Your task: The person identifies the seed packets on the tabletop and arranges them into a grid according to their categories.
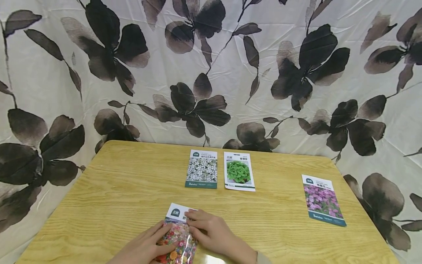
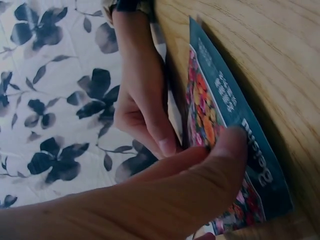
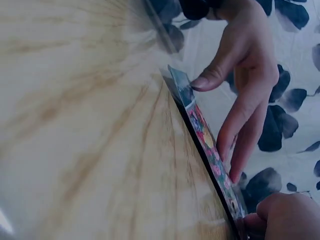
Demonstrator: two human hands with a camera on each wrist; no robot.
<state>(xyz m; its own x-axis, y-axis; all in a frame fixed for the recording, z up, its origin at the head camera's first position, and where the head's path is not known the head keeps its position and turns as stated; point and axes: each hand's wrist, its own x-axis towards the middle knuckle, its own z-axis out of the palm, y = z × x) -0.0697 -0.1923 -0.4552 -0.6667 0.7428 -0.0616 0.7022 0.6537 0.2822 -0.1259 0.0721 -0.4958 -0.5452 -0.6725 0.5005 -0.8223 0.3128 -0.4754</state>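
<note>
A seed packet (image 1: 184,253) printed with many-coloured flowers lies at the near side of the table, below a white top with a dark logo. My left hand (image 1: 148,244) rests on its left side, fingers spread over the print. From the right, my right hand (image 1: 214,231) touches the upper part, with fingertips on the white header and thumb lower down. In the left wrist view, the left thumb presses on the packet's teal bottom band (image 2: 260,165). Seen edge-on in the right wrist view, the packet (image 3: 212,150) slopes beneath the left fingers.
Farther back on the wooden table (image 1: 132,183) lie a white-flower seed packet (image 1: 202,169) and a green-leaf packet (image 1: 239,171), side by side. A purple-flower packet (image 1: 323,201) lies near the right edge. Behind the table hangs a flower-patterned cloth (image 1: 148,80).
</note>
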